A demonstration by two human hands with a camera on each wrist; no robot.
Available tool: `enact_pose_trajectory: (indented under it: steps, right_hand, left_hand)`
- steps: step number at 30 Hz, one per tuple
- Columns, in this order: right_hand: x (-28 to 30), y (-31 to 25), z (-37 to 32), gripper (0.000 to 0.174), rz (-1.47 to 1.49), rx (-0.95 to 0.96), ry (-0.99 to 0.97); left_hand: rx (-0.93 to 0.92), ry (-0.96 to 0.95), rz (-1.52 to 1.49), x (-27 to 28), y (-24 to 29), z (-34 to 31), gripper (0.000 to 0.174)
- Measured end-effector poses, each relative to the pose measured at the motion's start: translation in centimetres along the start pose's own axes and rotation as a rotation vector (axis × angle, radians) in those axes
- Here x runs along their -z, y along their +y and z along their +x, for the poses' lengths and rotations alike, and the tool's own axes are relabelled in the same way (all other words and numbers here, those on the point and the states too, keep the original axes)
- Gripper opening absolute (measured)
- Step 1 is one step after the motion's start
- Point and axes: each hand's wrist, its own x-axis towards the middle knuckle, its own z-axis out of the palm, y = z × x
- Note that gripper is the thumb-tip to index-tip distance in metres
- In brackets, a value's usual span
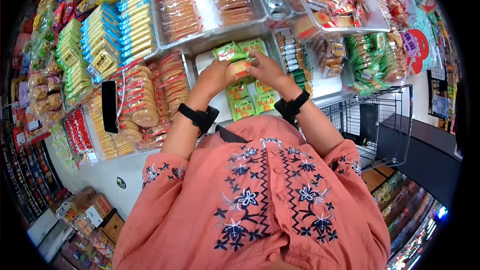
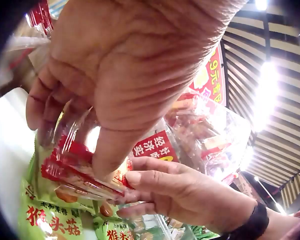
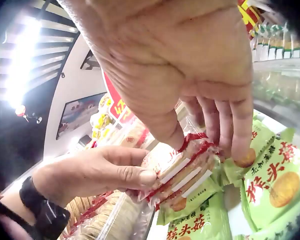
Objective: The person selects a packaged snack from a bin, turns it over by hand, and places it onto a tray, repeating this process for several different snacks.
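Note:
Between them, my left hand point(image 1: 216, 77) and right hand point(image 1: 271, 73) grip a small stack of wrapped biscuits point(image 1: 241, 68) in clear film with red ends. In the right wrist view the biscuit packets point(image 3: 182, 170) lie flat against one another, the thumbs on the near side and fingers curled behind. They are held over green biscuit packets point(image 1: 243, 106) with red lettering and a round biscuit picture. Those green packets lie in rows on the white-bottomed tray point(image 1: 220, 101), some behind the hands and some nearer my body.
Left of the tray sit round wrapped biscuits point(image 1: 139, 95) and a black phone-like slab point(image 1: 109, 106). Behind is a bin of brown wrapped cakes point(image 1: 180, 7); at back right, a clear bin point(image 1: 345, 29) of red packets. A wire cart point(image 1: 370, 125) stands at the right.

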Motion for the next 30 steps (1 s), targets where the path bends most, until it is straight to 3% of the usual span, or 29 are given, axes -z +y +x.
enact_pose_trajectory:
  steps: [7,10,16,30]
  right_hand:
    - [0.7,0.0,-0.8,0.058,0.167,0.022,-0.109]
    - [0.7,-0.4,-1.0,0.057,0.169,0.173,-0.034]
    - [0.2,-0.3,-0.5,0.051,-0.144,0.327,0.011]
    - [0.5,-0.8,-0.7,0.047,-0.154,0.230,-0.014]
  left_hand:
    - [-0.011,-0.034,-0.022,0.1,0.7,-0.5,0.055]
    - [-0.133,0.138,-0.009,0.4,0.8,-1.2,0.057]
    - [-0.122,0.153,0.129,0.5,1.4,-1.6,0.060]
    - [-0.133,0.125,0.180,-0.2,0.6,-1.3,0.052]
